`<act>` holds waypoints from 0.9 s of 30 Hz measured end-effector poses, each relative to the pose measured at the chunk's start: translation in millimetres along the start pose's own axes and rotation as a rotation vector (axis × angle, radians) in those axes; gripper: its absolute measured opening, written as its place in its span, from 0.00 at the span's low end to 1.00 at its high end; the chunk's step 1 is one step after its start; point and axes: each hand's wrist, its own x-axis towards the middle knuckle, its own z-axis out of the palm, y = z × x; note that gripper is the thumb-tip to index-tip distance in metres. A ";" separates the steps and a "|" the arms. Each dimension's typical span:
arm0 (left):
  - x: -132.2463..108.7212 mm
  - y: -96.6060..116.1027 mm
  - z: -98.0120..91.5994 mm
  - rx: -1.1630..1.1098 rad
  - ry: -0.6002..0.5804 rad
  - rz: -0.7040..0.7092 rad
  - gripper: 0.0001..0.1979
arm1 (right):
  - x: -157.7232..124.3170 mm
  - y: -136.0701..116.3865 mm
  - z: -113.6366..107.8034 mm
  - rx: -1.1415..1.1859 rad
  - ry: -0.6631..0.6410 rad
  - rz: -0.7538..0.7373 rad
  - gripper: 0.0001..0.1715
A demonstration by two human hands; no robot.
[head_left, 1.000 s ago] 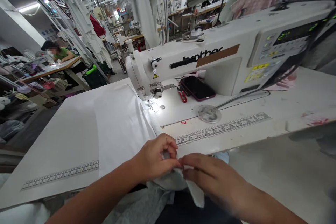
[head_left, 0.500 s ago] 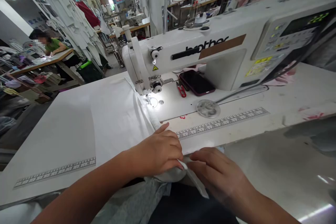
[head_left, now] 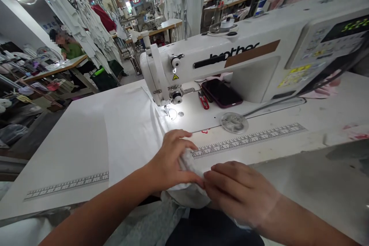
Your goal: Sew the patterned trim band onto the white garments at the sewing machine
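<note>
Flat tabletop (head_left: 67,142) carries soft white cloth (head_left: 131,127), bunched at curved hands (head_left: 168,159).

"brother" in black on my sewing machine (head_left: 256,71)
Brown tape (head_left: 255,52) covers part of that name; a yellow warning triangle (head_left: 175,77) marks the machine head (head_left: 152,70). The ruler strip (head_left: 248,140) on my right counts up from 21 through the twenties. I can't make out the green display digits (head_left: 350,27) or yellow labels (head_left: 292,79).

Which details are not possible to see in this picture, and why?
Head view:
Whether the right hand grips the white cloth: its fingers hide the contact.
Whether the ruler strips join: cloth and left hand cover the gap.
Sewing machine, right end: cut by right edge.
Needle tip: small, in glare.
</note>
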 end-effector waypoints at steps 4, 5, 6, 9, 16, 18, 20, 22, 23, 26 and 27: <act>-36.8 -26.8 -19.1 0.373 -0.033 -0.310 0.34 | -15.2 -4.1 18.6 0.032 -0.033 0.021 0.09; -47.4 -39.6 -32.3 0.444 -0.111 -0.347 0.34 | -14.6 -7.4 23.6 0.047 -0.036 0.036 0.09; -57.7 -54.7 -48.4 0.490 -0.193 -0.364 0.35 | -11.1 -11.7 28.5 0.069 -0.049 0.049 0.10; -81.9 -104.5 -102.5 0.570 -0.269 -0.353 0.32 | 14.8 -28.5 42.7 0.147 -0.127 0.053 0.10; -49.7 -115.6 -106.2 0.736 -0.046 -0.593 0.20 | 56.1 -50.6 50.6 0.189 -0.231 0.110 0.03; -22.4 -90.4 -73.7 0.609 0.009 -0.482 0.16 | 49.8 -49.3 38.5 0.139 -0.157 0.126 0.07; 3.4 -67.8 -44.8 0.487 0.014 -0.380 0.13 | 44.6 -47.5 23.4 0.084 -0.085 0.151 0.14; 22.2 -55.3 -26.7 0.450 -0.003 -0.334 0.11 | 44.8 -45.8 11.5 0.037 -0.074 0.178 0.16; 27.9 -53.4 -22.1 0.449 -0.013 -0.322 0.10 | 47.1 -45.0 8.1 0.018 -0.070 0.172 0.16; 31.4 -58.3 -20.8 0.462 -0.029 -0.298 0.10 | 58.9 -42.4 5.8 -0.017 0.017 0.068 0.16; 29.5 -60.7 -22.4 0.463 -0.040 -0.293 0.10 | 62.8 -41.6 5.6 -0.019 0.035 0.039 0.16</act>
